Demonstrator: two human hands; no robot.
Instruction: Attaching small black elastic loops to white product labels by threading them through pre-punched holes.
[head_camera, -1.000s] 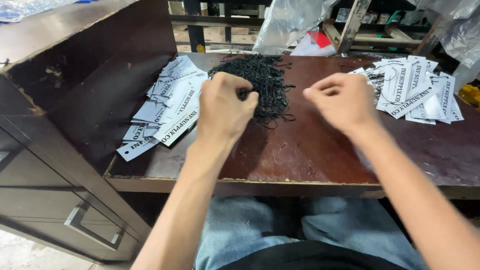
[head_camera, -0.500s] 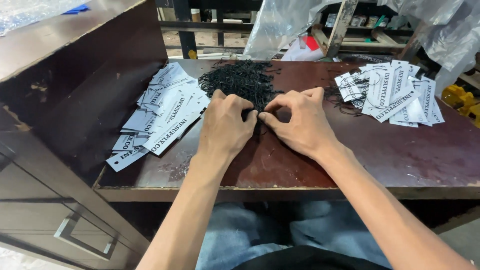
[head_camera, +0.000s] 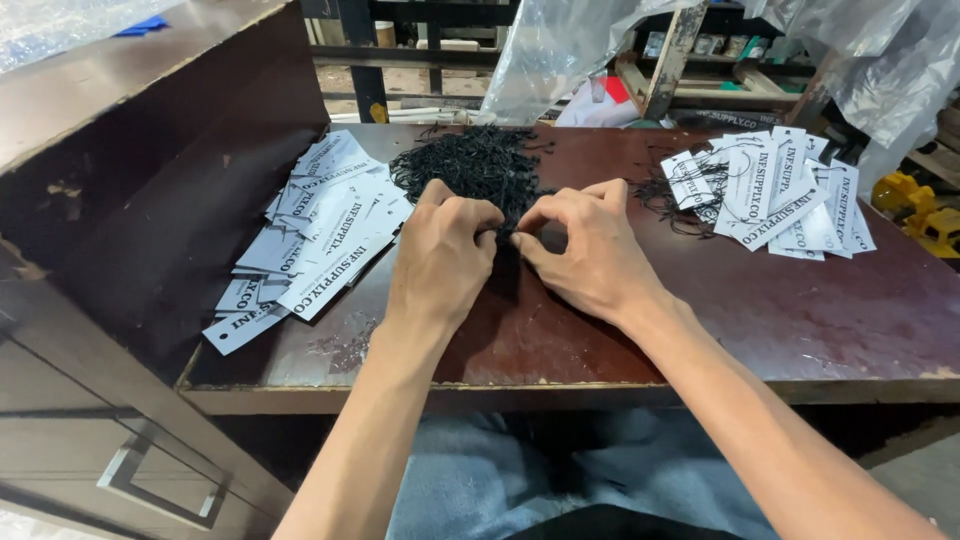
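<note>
A tangled heap of thin black strings (head_camera: 478, 165) lies at the far middle of the dark brown table (head_camera: 760, 320). My left hand (head_camera: 440, 255) and my right hand (head_camera: 590, 250) meet at the heap's near edge, fingertips pinched together on a black string pulled from it. The string itself is mostly hidden between the fingers. A spread of white paper tags (head_camera: 320, 225) lies to the left of my left hand. Another pile of white tags with black strings attached (head_camera: 780, 195) lies at the right.
A dark wooden cabinet side (head_camera: 150, 200) rises along the table's left edge, with a drawer handle (head_camera: 150, 480) below. Clear plastic sheeting (head_camera: 570, 50) and wooden shelving stand behind the table. A yellow object (head_camera: 915, 205) sits at the far right.
My right hand came in from the right to meet my left hand at the string heap. Both hands now pinch at the same spot. The view has tilted down slightly.
</note>
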